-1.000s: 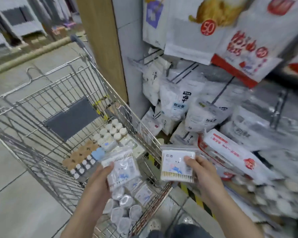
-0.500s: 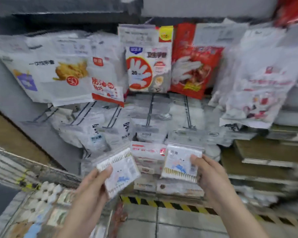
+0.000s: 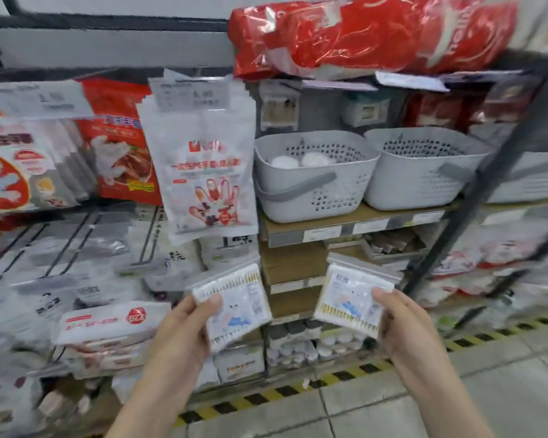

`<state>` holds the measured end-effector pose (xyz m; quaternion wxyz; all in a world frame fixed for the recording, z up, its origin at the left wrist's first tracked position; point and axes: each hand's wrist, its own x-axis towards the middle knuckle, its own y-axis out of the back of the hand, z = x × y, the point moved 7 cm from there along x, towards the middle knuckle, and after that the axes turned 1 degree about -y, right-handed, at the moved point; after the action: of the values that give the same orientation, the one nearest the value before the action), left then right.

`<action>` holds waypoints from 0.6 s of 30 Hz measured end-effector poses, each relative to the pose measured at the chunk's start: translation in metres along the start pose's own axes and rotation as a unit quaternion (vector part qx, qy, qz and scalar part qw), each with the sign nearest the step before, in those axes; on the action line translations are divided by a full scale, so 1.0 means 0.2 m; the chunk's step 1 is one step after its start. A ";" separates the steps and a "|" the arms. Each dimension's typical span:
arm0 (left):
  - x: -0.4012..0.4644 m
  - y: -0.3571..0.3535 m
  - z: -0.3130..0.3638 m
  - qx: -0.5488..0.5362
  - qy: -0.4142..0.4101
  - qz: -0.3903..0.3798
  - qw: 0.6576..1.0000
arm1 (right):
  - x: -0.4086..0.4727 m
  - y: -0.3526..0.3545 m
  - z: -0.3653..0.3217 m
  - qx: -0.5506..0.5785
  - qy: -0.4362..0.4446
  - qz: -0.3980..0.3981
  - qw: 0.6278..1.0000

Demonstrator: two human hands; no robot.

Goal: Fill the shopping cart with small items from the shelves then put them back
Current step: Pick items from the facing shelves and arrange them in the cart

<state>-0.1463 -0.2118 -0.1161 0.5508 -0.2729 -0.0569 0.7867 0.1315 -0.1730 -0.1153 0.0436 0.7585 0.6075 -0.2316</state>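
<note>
1. The left hand (image 3: 184,327) is pinching a flat clear plastic pack of cotton swabs (image 3: 234,306), thumb lying across its front face, fingers hidden behind; the pack is tilting, its top leaning left.
2. The right hand (image 3: 402,327) is gripping a second clear rectangular pack of cotton swabs with blue print (image 3: 350,298), thumb pressing on its right edge, fingers behind.
3. Both packs are hanging in the air in front of the store shelving (image 3: 355,227), near each other but apart.
4. 2 grey perforated plastic baskets are sitting side by side on the shelf above the right pack: the left basket (image 3: 317,180) is holding white round items, the right basket (image 3: 424,172) is touching it.
5. A white bag of disposable gloves with a printed hand (image 3: 203,172) is hanging above the left pack.
6. A red foil bag (image 3: 361,33) is lying on the top shelf.
7. Yellow-and-black hazard tape (image 3: 282,392) is running along the tiled floor below the shelving.
</note>
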 end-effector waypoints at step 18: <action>0.46 -0.83 0.17 -0.011 -0.063 -0.082 0.995 | 0.44 0.40 -0.55 0.086 0.016 0.000 0.996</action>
<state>-0.0462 -0.0581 -0.0550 0.6056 -0.2232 -0.1229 0.7539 0.2522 -0.0769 -0.0707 -0.0312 0.7629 0.5862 -0.2709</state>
